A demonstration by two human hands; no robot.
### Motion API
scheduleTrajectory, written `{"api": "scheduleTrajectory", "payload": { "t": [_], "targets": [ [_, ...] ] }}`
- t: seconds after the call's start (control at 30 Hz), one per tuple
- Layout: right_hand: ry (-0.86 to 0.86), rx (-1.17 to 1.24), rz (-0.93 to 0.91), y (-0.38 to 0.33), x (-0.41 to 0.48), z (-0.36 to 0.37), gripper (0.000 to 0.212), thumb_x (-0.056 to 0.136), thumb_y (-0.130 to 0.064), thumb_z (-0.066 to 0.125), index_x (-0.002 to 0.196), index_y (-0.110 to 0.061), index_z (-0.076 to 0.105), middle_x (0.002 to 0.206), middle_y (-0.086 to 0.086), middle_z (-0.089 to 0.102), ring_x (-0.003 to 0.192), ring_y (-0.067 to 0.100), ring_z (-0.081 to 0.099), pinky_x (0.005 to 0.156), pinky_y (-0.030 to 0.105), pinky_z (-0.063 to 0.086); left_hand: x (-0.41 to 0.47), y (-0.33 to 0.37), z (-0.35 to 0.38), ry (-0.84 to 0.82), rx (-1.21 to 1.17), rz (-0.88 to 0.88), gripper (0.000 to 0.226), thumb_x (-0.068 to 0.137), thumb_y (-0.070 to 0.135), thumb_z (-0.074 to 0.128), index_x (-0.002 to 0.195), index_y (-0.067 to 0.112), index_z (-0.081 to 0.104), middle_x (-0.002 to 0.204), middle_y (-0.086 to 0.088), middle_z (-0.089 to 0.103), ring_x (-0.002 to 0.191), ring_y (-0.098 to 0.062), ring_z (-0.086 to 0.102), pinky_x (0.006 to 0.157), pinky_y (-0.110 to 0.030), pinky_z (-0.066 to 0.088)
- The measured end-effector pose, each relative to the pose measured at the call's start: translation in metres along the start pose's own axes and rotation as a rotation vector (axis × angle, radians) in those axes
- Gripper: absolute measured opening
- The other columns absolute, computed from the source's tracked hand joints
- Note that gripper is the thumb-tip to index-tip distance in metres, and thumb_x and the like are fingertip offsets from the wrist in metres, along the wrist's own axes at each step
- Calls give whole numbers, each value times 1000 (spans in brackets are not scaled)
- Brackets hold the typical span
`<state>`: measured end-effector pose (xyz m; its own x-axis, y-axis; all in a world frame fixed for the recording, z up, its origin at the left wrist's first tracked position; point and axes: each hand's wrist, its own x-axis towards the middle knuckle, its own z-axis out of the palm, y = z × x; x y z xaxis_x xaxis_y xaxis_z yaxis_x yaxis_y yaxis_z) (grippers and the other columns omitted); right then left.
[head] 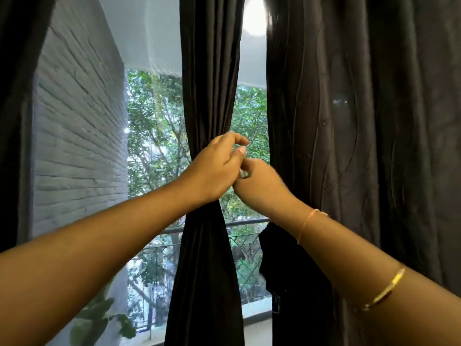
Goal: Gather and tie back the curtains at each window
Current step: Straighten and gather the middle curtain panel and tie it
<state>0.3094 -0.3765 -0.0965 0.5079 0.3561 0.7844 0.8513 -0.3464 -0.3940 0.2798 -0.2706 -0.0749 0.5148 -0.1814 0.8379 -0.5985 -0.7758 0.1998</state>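
Note:
A dark curtain panel (209,71) hangs in the middle of the window, drawn into a narrow waist at hand height. My left hand (215,168) lies over that waist, its thumb and forefinger curled and pinching at the right side of the bunch. My right hand (260,183) meets it from the right, back toward me, its fingers curled in against the left hand. A small greyish bit of tie (243,174) shows between the two hands; the rest is hidden. A wider dark curtain (361,121) hangs loose on the right.
Another dark curtain edge (15,96) frames the left side. Through the window screen I see a grey brick wall (79,121), trees and a balcony railing (249,222). A leafy plant (99,320) stands at the lower left.

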Motion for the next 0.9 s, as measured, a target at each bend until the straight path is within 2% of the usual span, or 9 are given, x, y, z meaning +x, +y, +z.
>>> {"api": "scheduleTrajectory", "payload": {
  "t": [0.1, 0.2, 0.27, 0.4, 0.5, 0.57, 0.7, 0.77, 0.9],
  "targets": [
    [132, -150, -66, 5, -2, -24, 22, 81, -3, 46, 88, -11, 64, 62, 1, 58, 51, 13, 49, 49, 30, 38, 17, 5, 10, -8, 40, -107, 24, 99, 27, 36, 116, 17, 48, 122, -8, 50, 93, -17, 52, 77, -29, 38],
    [233, -252, -86, 14, -3, -45, 31, 83, -4, 46, 105, -9, 68, 97, 11, 70, 82, 25, 63, 71, 32, 48, 27, 8, 20, -81, 207, -265, 28, 97, 25, 36, 124, 18, 42, 148, -20, 20, 115, -32, 48, 91, -36, 40],
    [316, -333, -155, 20, -3, -60, 31, 84, -5, 47, 106, -10, 69, 105, 7, 69, 90, 24, 63, 79, 32, 50, 31, 11, 24, -133, 251, -385, 31, 96, 26, 36, 126, 20, 38, 152, -22, 8, 127, -46, 36, 98, -48, 38],
    [476, -398, -274, 33, 0, -93, 22, 84, -5, 51, 95, -11, 69, 91, 6, 67, 84, 21, 61, 76, 29, 44, 42, 28, 33, -125, 203, -410, 27, 91, 39, 46, 113, 24, 48, 126, -13, 48, 109, -34, 53, 75, -34, 42],
    [558, -378, -312, 44, 6, -116, 18, 85, -4, 52, 93, -9, 67, 91, 6, 66, 85, 19, 59, 77, 31, 46, 54, 46, 40, -42, 119, -374, 27, 90, 47, 47, 102, 23, 49, 93, 6, 51, 81, -11, 52, 58, -26, 36],
    [589, -357, -338, 53, 12, -132, 16, 85, -4, 52, 92, -8, 65, 89, 6, 63, 81, 17, 57, 74, 29, 45, 65, 58, 46, 25, 107, -369, 35, 90, 53, 43, 105, 22, 49, 96, 5, 52, 84, -14, 53, 63, -29, 40],
    [575, -345, -360, 76, 25, -157, 12, 85, -6, 53, 92, -9, 61, 87, 0, 53, 76, 9, 47, 68, 20, 36, 86, 75, 65, 162, 392, -271, 46, 87, 61, 38, 103, 21, 54, 128, -7, 44, 120, -31, 42, 98, -46, 39],
    [552, -343, -350, 89, 32, -167, 13, 85, -8, 54, 97, -10, 60, 90, -3, 47, 77, 10, 46, 67, 16, 31, 94, 85, 76, 201, 445, -248, 57, 85, 65, 38, 109, 17, 56, 134, -8, 41, 124, -31, 39, 99, -46, 39],
    [516, -369, -263, 113, 42, -178, 22, 85, -17, 59, 106, -12, 57, 113, 7, 47, 100, 27, 52, 77, 28, 41, 107, 97, 96, 237, 405, -316, 78, 77, 75, 38, 113, 8, 59, 125, -12, 47, 112, -34, 49, 90, -41, 44]
  ]
}}
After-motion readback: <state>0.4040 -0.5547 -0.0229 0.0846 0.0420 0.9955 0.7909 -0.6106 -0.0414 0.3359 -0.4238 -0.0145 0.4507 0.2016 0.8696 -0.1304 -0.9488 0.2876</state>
